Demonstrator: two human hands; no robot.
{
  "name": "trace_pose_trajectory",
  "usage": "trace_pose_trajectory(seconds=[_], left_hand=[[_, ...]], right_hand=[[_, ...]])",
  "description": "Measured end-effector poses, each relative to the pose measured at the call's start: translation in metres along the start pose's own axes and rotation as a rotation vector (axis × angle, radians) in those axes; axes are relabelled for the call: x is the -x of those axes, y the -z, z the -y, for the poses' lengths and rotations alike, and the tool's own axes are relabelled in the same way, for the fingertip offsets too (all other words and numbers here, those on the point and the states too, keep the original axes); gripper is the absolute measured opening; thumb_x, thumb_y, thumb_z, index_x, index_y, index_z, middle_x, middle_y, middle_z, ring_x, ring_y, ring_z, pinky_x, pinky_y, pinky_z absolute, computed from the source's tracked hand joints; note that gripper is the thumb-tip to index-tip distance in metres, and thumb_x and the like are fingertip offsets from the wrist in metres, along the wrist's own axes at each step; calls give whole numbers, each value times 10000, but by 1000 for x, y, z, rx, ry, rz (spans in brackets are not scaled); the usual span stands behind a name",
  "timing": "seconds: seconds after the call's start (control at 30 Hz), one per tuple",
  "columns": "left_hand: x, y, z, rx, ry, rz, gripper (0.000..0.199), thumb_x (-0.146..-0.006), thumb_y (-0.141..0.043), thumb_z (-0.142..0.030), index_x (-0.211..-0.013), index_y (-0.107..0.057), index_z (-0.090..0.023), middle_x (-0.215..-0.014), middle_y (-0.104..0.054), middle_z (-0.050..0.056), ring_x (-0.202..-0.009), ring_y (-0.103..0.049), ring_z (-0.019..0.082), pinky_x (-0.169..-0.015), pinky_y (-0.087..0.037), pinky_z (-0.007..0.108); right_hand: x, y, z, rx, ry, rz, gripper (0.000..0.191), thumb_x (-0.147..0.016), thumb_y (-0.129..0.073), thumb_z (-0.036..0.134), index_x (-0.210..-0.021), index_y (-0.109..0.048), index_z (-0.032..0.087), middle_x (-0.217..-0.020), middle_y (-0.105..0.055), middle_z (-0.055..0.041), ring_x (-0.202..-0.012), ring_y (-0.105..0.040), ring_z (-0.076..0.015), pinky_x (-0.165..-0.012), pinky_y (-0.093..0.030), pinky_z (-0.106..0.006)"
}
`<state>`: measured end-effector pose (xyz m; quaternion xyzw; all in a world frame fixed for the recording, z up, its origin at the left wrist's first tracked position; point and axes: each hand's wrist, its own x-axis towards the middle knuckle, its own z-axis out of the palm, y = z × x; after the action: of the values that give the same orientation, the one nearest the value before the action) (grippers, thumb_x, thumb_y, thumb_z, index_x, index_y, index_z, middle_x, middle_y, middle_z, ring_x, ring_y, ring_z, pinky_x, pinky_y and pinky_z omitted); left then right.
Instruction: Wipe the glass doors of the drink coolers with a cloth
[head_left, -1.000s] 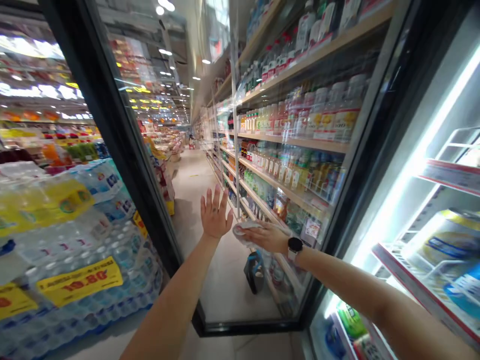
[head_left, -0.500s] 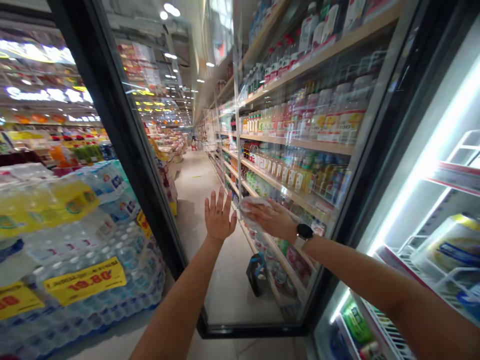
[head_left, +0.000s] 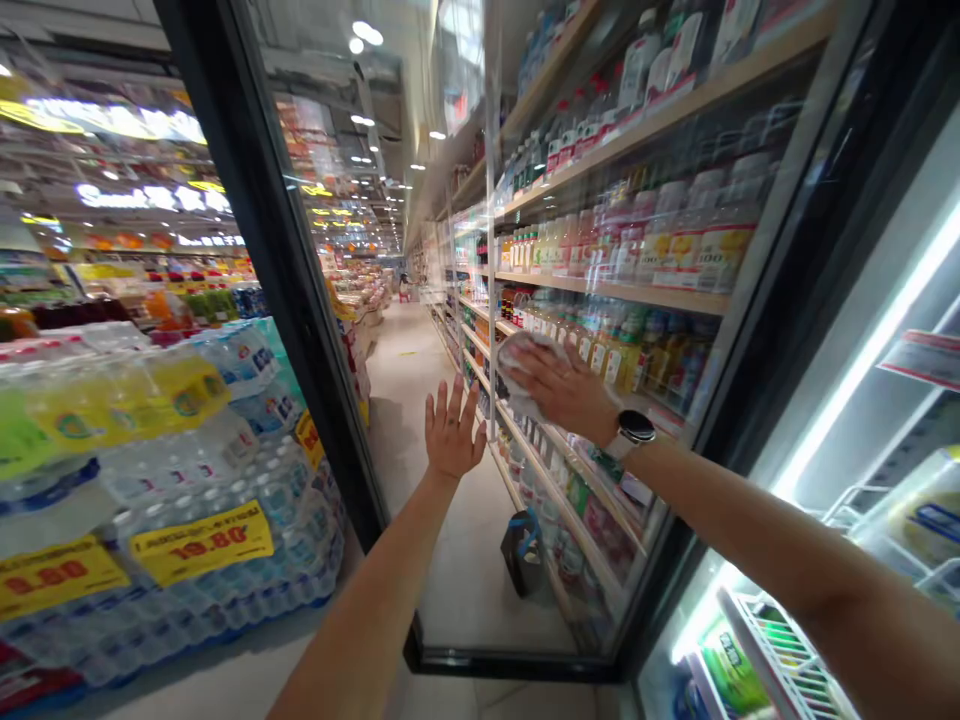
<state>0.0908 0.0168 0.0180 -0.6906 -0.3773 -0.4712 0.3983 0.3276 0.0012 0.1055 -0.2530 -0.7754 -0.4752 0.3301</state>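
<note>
A black-framed glass door (head_left: 517,664) stands open in front of me. Against its pane, right of the middle, my right hand (head_left: 574,388) presses a whitish cloth (head_left: 517,352) under its fingers; a dark round watch (head_left: 636,428) is on that wrist. My left hand (head_left: 454,430) is lower and to the left, fingers spread and pointing up, with nothing in it. Its palm faces the glass and seems to rest on it. Bottles on shelves show through or in the pane behind the cloth.
Stacked bottled water packs (head_left: 225,580) with yellow price signs (head_left: 202,543) are at the left. Lit cooler shelves with wire racks (head_left: 799,650) stand at the right. A black object with blue on it (head_left: 523,555) shows low through the glass.
My right hand has moved the cloth up and slightly right on the glass. My left hand stays spread at nearly the same spot. The view has shifted a little left.
</note>
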Motion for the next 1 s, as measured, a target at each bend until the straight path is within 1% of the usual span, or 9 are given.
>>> trace_pose_trajectory(seconds=[0.07,0.13,0.27,0.4,0.5,0.63,0.83,0.9,1.0], left_hand=[[0,0,0,6,1,0,588,-974,-384,-360,-1524,-338,-157,-1569,-338,135,-1515,-146,273,-1237,-127,483],[0,0,0,3,9,14,587,-971,-389,-360,-1521,-344,-159,-1571,-338,131,-1514,-148,275,-1236,-126,486],[0,2,-2,7,11,21,579,-961,-403,-347,-1505,-378,-150,-1569,-346,132,-1515,-142,281,-1235,-132,494],[1,5,-3,-2,15,45,582,-950,-415,-350,-1497,-396,-153,-1560,-361,138,-1511,-166,285,-1234,-131,502],[1,6,-4,-22,17,47,585,-949,-422,-346,-1502,-387,-160,-1559,-365,135,-1510,-175,280,-1236,-123,499],[-1,5,-3,-26,-18,-9,592,-955,-416,-340,-1511,-365,-142,-1564,-350,145,-1515,-147,273,-1235,-133,482],[0,1,0,-12,3,12,568,-972,-369,-360,-1497,-395,-146,-1556,-366,142,-1513,-157,275,-1235,-131,492],[0,0,0,-7,8,18,571,-971,-373,-362,-1498,-392,-145,-1554,-367,142,-1511,-159,277,-1236,-128,496],[1,2,-1,-13,23,31,567,-966,-393,-331,-1507,-374,-160,-1559,-353,132,-1510,-160,271,-1238,-132,499]], right_hand=[[-12,5,-7,12,-106,-4,546,-964,-461,167,-1501,-391,231,-1550,-430,-64,-1469,-314,-229,-1248,-94,-529],[-9,3,-3,4,-136,3,549,-960,-450,152,-1501,-390,227,-1554,-424,-66,-1470,-312,-228,-1249,-84,-535],[36,-15,33,-70,69,24,476,-962,-418,128,-1429,-485,189,-1514,-483,-57,-1440,-359,-166,-1265,-79,-452],[92,-35,75,-171,249,-3,417,-962,-363,102,-1253,-639,216,-1401,-604,1,-1421,-367,-91,-1254,-165,-331],[109,-43,86,-226,329,-37,394,-954,-380,84,-1174,-681,209,-1367,-630,-11,-1420,-371,-95,-1230,-218,-320],[77,-34,62,-154,314,-8,396,-962,-402,104,-1267,-628,216,-1421,-587,-7,-1396,-416,-106,-1233,-211,-326],[-15,-1,-5,-57,-44,-6,540,-964,-435,128,-1494,-399,222,-1568,-403,-53,-1469,-316,-221,-1253,-113,-515],[-29,4,-12,-63,-130,-31,573,-964,-424,123,-1523,-351,225,-1581,-379,-53,-1485,-279,-237,-1251,-104,-541],[-20,-1,3,-56,-96,-26,528,-971,-418,136,-1494,-404,207,-1559,-416,-58,-1467,-319,-217,-1258,-114,-504]])
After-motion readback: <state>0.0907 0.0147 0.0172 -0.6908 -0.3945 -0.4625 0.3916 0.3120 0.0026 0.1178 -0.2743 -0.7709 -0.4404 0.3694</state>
